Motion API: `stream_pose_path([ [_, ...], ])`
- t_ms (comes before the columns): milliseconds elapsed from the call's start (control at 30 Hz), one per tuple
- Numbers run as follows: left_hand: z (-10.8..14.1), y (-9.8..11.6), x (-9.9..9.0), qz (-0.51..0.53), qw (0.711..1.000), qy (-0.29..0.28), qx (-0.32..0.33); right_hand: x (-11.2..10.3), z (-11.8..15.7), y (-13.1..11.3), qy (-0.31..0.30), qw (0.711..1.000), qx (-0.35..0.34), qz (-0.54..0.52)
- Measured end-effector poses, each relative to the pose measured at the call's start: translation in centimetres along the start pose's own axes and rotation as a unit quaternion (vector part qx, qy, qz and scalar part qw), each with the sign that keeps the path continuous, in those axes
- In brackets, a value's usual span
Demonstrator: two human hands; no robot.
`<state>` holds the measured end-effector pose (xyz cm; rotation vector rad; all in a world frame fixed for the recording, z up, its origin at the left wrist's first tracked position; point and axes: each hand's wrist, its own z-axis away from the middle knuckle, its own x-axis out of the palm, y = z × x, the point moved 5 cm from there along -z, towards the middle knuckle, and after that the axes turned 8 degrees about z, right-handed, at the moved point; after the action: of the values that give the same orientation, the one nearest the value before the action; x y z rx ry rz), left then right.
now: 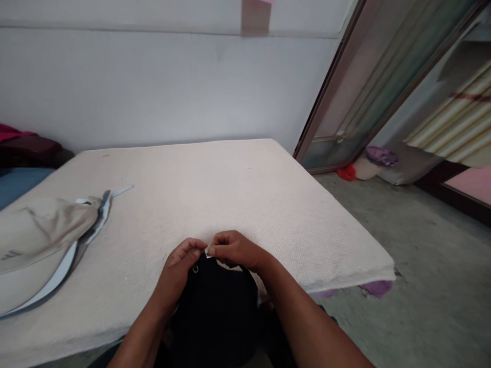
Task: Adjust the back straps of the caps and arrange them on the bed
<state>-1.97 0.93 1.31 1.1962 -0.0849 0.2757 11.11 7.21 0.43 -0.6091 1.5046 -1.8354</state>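
Observation:
A black cap point(220, 312) is in front of me at the near edge of the bed, its back opening turned away from me. My left hand point(180, 266) is closed in a pinch at the cap's strap end, beside a small metal ring point(195, 269). Close against it, my right hand point(233, 249) pinches a small white tag point(208, 252) at the same edge. The fingertips nearly meet, and part of the strap is hidden behind them. To the left lies a stack of caps point(42, 235), a beige one on top.
The bed or table top under a cream textured cover point(215, 179) reaches to a white wall point(172, 87). Dark red and blue items point(28, 148) sit at the far left. A sliding door point(333, 102), a bin with a purple liner point(378, 158) and concrete floor point(429, 276) are at right.

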Motion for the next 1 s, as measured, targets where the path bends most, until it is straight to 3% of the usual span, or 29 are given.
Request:
stream_pose_path([
  [233, 0.0, 0.9, 0.7, -0.084, 0.993, -0.045, 0.070, 0.0, 0.0, 0.1, 0.008, 1.000, 0.004, 0.004],
  [333, -0.1, 0.7, 0.9, -0.080, 0.993, -0.053, 0.072, 0.2, -0.2, 0.4, -0.003, 1.000, 0.002, -0.015],
  [500, -0.3, 0.2, 0.6, -0.025, 0.998, -0.044, 0.027, 0.5, -0.1, 0.2, -0.023, 0.998, 0.002, -0.056],
  [667, -0.5, -0.3, 0.0, 0.082, 0.996, -0.005, -0.030, -0.2, 0.3, -0.6, -0.001, 0.999, -0.015, -0.045],
  [833, -0.5, -0.1, -0.7, 0.081, 0.996, 0.023, -0.037, -1.2, 0.5, -0.5, 0.015, 0.994, -0.029, -0.103],
  [900, -0.4, -0.2, -0.7, 0.072, 0.996, 0.014, -0.053, -1.4, 0.6, -0.2, 0.015, 0.990, -0.030, -0.135],
  [1000, 0.1, -0.8, 0.2, 0.093, 0.988, -0.061, -0.106, -1.6, 0.7, 0.1, 0.020, 0.985, -0.031, -0.171],
])
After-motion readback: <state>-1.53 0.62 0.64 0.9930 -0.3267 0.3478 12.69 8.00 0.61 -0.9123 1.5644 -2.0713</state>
